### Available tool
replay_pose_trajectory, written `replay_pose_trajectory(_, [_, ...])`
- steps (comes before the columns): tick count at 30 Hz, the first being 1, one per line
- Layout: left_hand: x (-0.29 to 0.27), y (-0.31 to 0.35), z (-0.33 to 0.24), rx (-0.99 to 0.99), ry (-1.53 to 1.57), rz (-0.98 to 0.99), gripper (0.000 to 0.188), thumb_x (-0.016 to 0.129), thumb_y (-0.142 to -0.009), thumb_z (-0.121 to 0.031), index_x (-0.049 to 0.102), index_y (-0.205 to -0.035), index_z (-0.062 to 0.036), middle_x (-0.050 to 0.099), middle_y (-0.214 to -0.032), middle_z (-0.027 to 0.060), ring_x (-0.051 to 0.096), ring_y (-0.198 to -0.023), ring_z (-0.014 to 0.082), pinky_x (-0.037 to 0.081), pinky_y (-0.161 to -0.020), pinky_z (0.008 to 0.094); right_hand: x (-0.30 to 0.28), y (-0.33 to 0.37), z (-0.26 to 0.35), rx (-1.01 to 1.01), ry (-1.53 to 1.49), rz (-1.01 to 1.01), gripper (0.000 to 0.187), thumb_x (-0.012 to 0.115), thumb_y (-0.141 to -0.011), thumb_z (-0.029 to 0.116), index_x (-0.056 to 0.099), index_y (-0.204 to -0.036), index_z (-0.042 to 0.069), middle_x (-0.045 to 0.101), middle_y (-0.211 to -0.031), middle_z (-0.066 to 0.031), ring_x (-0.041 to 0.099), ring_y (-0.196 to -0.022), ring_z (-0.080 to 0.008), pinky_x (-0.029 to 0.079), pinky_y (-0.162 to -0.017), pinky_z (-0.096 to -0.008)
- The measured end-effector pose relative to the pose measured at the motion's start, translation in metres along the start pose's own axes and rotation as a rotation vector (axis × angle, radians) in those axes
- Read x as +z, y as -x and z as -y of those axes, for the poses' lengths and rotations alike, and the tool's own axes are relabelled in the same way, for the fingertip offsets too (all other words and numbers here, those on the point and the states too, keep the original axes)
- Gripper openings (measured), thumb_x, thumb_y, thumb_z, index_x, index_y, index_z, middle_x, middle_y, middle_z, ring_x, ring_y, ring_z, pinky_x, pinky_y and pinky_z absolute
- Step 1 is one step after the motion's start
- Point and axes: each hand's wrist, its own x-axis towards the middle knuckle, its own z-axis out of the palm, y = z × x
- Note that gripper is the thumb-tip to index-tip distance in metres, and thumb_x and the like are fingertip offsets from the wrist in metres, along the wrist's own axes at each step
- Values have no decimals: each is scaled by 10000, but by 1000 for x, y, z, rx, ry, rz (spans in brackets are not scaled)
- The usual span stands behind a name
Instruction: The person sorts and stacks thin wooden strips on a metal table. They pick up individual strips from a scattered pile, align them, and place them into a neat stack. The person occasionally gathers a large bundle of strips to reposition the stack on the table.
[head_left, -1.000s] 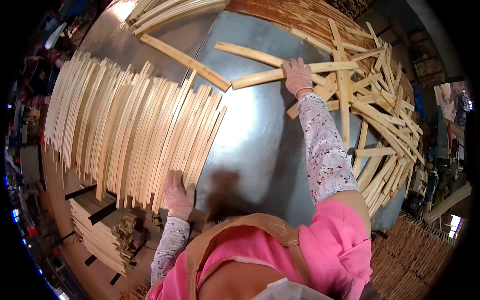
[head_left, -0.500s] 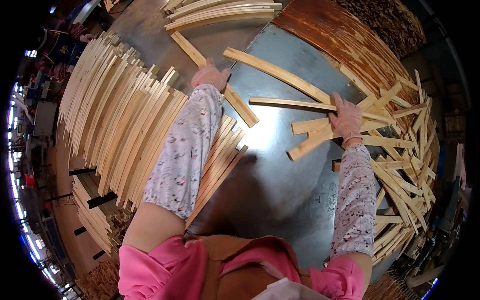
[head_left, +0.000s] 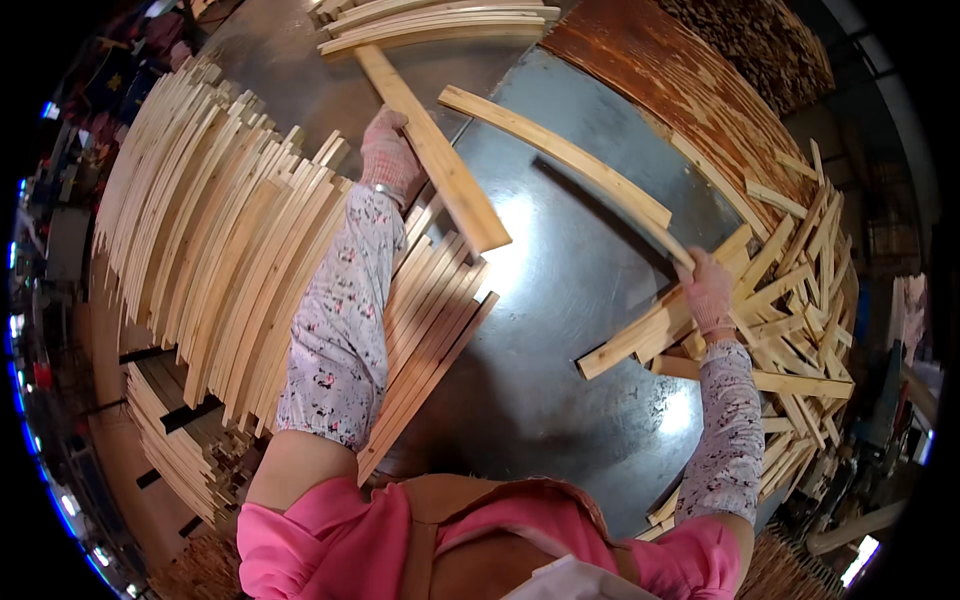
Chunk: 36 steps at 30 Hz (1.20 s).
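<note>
My left hand (head_left: 389, 152), in a pink knit glove, is closed on a long pale wooden slat (head_left: 432, 148). That slat slants from the far stack down toward the middle of the metal table, its near end raised. At the right, my gloved right hand (head_left: 708, 292) grips the near end of a thin wooden slat (head_left: 655, 232). This one runs up and left against a wider slat (head_left: 550, 146), with a dark shadow on the table below. Where the two overlap, I cannot tell how they touch. Loose slats (head_left: 640, 335) lie just beneath my right hand.
Rows of stacked slats (head_left: 225, 230) fill the left side, with a shorter row (head_left: 430, 310) beside my left forearm. A tangled heap of slats (head_left: 800, 310) covers the right. Another stack (head_left: 440, 25) lies at the far edge, near a worn brown board (head_left: 680, 75).
My left hand has lifted its slat and drawn slightly left. My right hand has moved down and right, now gripping a slat's end; loose slats under it have shifted.
</note>
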Motion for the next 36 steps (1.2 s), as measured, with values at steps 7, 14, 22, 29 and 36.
replay_pose_trajectory(7, [-26, 68, -36, -172, 120, 468, 662, 631, -901, -155, 516, -1544, -45, 655, -1232, 180, 633, -903, 247, 601, -752, 330, 13, -138, 139, -250, -65, -175, 770, 736, -951, 458, 444, -1608, 184, 703, -1215, -188, 674, -1154, -391, 548, -1006, -520])
replay_pose_trajectory(14, [-29, 169, -54, -234, -618, 367, 625, 660, -942, -86, 508, -1546, -37, 643, -1246, 99, 665, -937, 180, 612, -789, 322, -9, -80, 119, 35, -832, 197, 640, 680, -1003, 408, 542, -1546, 98, 728, -1168, -200, 708, -1039, -348, 568, -972, -440])
replay_pose_trajectory(22, [-123, 344, 82, 360, -1819, 489, 585, 642, -979, -160, 518, -1537, -37, 522, -1591, 200, 489, -1478, 354, 344, -1281, 479, -10, 147, 109, 597, -2294, 437, 511, 545, -1119, 423, 615, -1280, -57, 718, -1063, -173, 725, -835, -279, 654, -772, -438])
replay_pose_trajectory(29, [-210, 400, 51, 583, -2302, 320, 773, 687, -965, -358, 429, -1647, -102, 425, -1681, 226, 382, -1568, 395, 262, -1304, 537, 3, 254, 174, 556, -2390, 235, 468, 547, -1105, 389, 610, -1259, -48, 679, -962, -148, 687, -805, -272, 627, -754, -438])
replay_pose_trajectory(36, [-140, 385, 123, -421, -1198, 570, 630, 667, -1013, -392, 612, -1407, 96, 743, -1225, 248, 703, -1161, 381, 533, -1039, 438, 60, 293, 285, 304, -1282, 14, 346, 541, -1103, 297, 619, -1288, 16, 681, -1176, -257, 697, -1052, -444, 589, -917, -505])
